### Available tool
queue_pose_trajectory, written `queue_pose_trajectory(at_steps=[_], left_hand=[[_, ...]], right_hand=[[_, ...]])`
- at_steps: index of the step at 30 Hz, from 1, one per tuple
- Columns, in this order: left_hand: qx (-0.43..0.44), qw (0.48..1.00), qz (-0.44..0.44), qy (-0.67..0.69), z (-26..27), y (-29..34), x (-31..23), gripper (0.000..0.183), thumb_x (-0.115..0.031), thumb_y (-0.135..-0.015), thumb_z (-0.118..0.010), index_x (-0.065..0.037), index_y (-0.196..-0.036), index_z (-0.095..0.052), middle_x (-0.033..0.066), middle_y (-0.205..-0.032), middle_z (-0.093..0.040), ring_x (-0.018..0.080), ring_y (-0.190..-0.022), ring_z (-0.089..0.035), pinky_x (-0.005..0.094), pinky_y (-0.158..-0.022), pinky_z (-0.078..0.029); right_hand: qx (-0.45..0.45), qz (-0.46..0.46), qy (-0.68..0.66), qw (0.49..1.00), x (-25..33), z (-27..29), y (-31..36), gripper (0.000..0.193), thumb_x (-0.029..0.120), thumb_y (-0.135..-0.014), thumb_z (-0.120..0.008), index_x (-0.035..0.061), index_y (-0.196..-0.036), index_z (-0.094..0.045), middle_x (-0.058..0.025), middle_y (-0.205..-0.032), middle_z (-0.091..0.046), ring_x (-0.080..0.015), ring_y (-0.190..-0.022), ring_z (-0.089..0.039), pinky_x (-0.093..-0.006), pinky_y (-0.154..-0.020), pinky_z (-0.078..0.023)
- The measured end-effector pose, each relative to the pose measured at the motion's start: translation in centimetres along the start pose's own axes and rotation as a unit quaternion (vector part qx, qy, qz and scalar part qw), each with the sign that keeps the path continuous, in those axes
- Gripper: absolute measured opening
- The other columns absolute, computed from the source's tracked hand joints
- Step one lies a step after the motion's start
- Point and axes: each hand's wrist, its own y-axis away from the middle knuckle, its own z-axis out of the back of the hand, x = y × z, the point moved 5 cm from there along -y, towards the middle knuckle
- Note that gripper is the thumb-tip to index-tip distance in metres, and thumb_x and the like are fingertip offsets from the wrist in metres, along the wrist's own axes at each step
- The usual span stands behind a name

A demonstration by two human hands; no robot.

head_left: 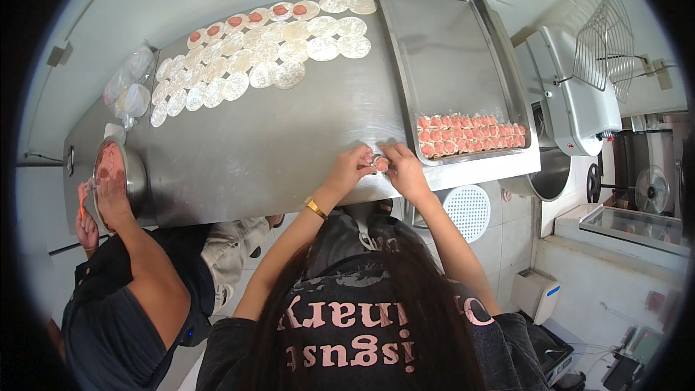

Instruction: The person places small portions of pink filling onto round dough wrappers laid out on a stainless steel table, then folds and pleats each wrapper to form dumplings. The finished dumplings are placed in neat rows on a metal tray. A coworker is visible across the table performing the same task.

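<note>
Pink-filled dumpling [381, 164] x1, pinched btwn L hand [352, 166] & R hand [404, 169]; 6 topped wrappers [246, 22] beyond.

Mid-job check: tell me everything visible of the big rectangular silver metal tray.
The large, shallow rectangular silver metal tray has a raised rim. It lies open side up at the right end of the grey metal table, long sides running away from the person. Pink-filled dumplings in pale wrappers sit in rows at its near end. The bare right hand is beside its near left corner; contact is unclear.
</note>
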Motion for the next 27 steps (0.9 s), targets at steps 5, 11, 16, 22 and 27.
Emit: queue_pose_trajectory(at_steps=[5, 11, 16, 22, 27], left_hand=[[-0.013, 0.997, 0.073, 0.001, 1.0, 1.5, 1.0, 0.034, -0.004, -0.074, -0.075, -0.001, -0.102, -0.057, 0.0098, -0.089, -0.065, 0.0174, -0.082, -0.065, 0.0294, -0.072, -0.054], [-0.088, 0.987, 0.136, -0.014, 2.5, 4.0, 1.1, 0.032, -0.003, -0.078, -0.072, -0.002, -0.107, -0.059, 0.0089, -0.092, -0.065, 0.0175, -0.081, -0.064, 0.0302, -0.075, -0.054], [-0.188, 0.962, 0.198, 0.002, 2.9, 7.1, 0.8, 0.031, 0.002, -0.077, -0.070, 0.000, -0.106, -0.060, 0.0081, -0.090, -0.066, 0.0130, -0.080, -0.064, 0.0260, -0.073, -0.053], [-0.258, 0.941, 0.221, -0.010, 0.1, 9.9, -0.8, 0.029, 0.002, -0.078, -0.070, 0.003, -0.105, -0.060, 0.0080, -0.089, -0.067, 0.0095, -0.078, -0.063, 0.0233, -0.071, -0.051], [-0.265, 0.931, 0.246, -0.049, -2.7, 11.7, -2.0, 0.028, 0.003, -0.078, -0.069, 0.003, -0.105, -0.060, 0.0075, -0.089, -0.068, 0.0104, -0.078, -0.063, 0.0239, -0.071, -0.052]], right_hand=[[0.069, 0.074, 0.075, 0.992, 1.4, -0.8, 0.2, 0.043, -0.005, -0.070, -0.061, 0.0039, -0.112, -0.059, -0.0162, -0.113, -0.054, -0.0357, -0.104, -0.053, -0.0410, -0.086, -0.048], [0.046, 0.028, -0.139, 0.989, -1.2, 3.8, -0.4, 0.027, -0.004, -0.071, -0.066, 0.0030, -0.097, -0.065, -0.0120, -0.098, -0.062, -0.0287, -0.085, -0.063, -0.0378, -0.073, -0.052], [-0.025, -0.076, -0.139, 0.987, -11.1, 16.0, -3.0, 0.030, 0.002, -0.070, -0.071, 0.0043, -0.099, -0.067, -0.0107, -0.093, -0.068, -0.0215, -0.074, -0.065, -0.0335, -0.069, -0.054], [-0.041, -0.094, 0.039, 0.994, -23.4, 25.4, -6.9, 0.030, -0.004, -0.069, -0.067, 0.0026, -0.099, -0.067, -0.0120, -0.096, -0.068, -0.0221, -0.082, -0.067, -0.0319, -0.070, -0.053], [0.020, -0.010, 0.105, 0.994, -26.2, 23.7, -8.0, 0.023, -0.001, -0.068, -0.063, 0.0062, -0.090, -0.068, -0.0153, -0.086, -0.064, -0.0342, -0.081, -0.063, -0.0417, -0.073, -0.050]])
